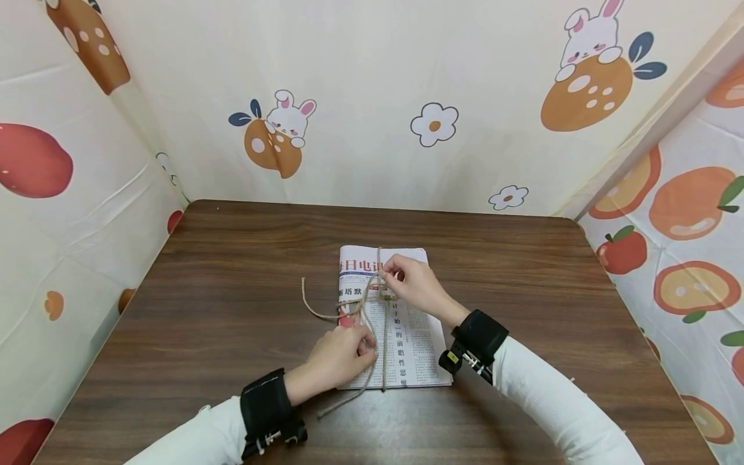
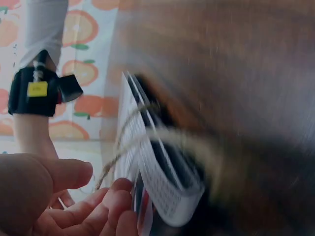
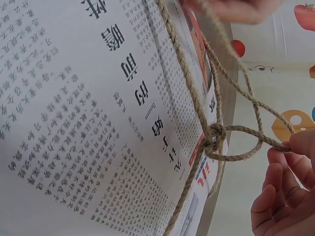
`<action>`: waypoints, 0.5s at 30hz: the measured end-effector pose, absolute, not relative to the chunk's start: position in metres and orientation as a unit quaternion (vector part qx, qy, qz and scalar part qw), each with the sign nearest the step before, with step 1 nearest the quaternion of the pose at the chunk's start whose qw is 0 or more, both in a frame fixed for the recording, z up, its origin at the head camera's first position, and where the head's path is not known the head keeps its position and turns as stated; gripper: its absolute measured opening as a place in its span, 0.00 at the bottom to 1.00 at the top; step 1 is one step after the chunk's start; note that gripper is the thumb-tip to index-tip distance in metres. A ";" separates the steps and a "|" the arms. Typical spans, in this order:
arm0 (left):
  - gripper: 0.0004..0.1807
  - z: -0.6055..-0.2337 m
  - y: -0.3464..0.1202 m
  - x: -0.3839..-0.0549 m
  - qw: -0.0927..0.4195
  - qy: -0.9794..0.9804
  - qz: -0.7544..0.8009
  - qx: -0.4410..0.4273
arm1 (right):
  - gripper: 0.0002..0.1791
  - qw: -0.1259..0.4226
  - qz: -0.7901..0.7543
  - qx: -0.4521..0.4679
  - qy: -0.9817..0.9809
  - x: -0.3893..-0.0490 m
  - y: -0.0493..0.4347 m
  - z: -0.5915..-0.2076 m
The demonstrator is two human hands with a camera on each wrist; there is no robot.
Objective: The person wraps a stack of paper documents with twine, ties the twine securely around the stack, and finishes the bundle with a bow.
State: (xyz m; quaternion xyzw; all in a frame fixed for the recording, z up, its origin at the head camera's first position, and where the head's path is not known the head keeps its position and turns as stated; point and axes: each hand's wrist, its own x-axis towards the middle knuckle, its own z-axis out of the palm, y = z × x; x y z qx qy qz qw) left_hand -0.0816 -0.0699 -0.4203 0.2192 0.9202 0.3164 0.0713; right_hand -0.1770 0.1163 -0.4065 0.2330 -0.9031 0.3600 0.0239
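Note:
A folded newspaper bundle [image 1: 415, 342] lies on the table, bound with jute twine [image 1: 385, 349]. A twine knot [image 3: 215, 137] with a loop sits on its top. My right hand [image 1: 415, 281] pinches the twine just beyond the knot, between thumb and index finger, as the right wrist view shows. My left hand [image 1: 343, 354] is over the bundle's lower left side, beside a loose strand that runs down past its fingertips. In the left wrist view its thumb [image 2: 74, 173] stands apart from its loosely bent fingers. Blur hides part of the strand there.
The brown wooden table [image 1: 232, 290] has rounded back corners. A loose twine end [image 1: 308, 300] curls up left of the bundle; another tail [image 1: 337, 408] reaches the table in front of it. Patterned cloth [image 1: 372, 64] hangs behind and at both sides.

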 end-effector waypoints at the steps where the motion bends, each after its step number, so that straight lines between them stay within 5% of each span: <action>1: 0.01 -0.421 -0.069 -0.084 0.067 0.924 0.307 0.219 | 0.02 0.025 0.362 0.236 -0.902 -0.177 0.116 -0.407; 15: 0.02 -0.384 -0.080 -0.141 -0.061 0.934 0.283 0.211 | 0.02 0.029 0.344 0.240 -0.907 -0.176 0.117 -0.408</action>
